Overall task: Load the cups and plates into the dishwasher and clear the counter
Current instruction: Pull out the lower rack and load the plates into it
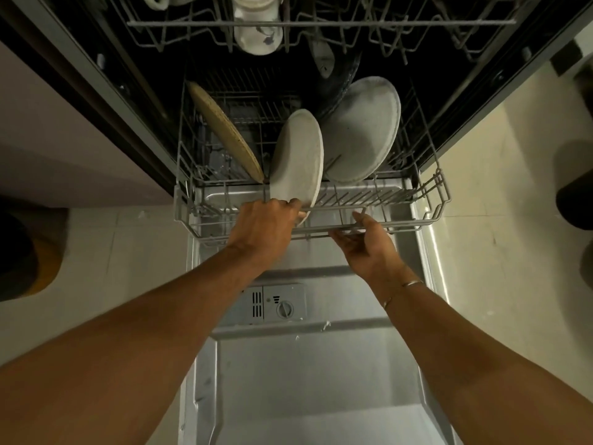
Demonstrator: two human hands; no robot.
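Observation:
The dishwasher's lower rack [430,216] is pulled partway out over the open door [305,364]. My left hand [263,229] grips the near edge of a grey-white plate [298,155] standing on edge in the rack's middle. My right hand [369,245] curls its fingers around the rack's front wire rail, just right of that plate. A larger grey plate [362,130] leans behind and to the right. A tan speckled plate [224,130] stands at the left. In the upper rack [321,24] a white cup [256,27] lies on its side.
A dark pan [343,78] sits behind the large plate. The detergent dispenser [272,305] is set in the door between my forearms. Pale floor tiles lie on both sides, with dark objects at the left [22,252] and right [577,187] edges.

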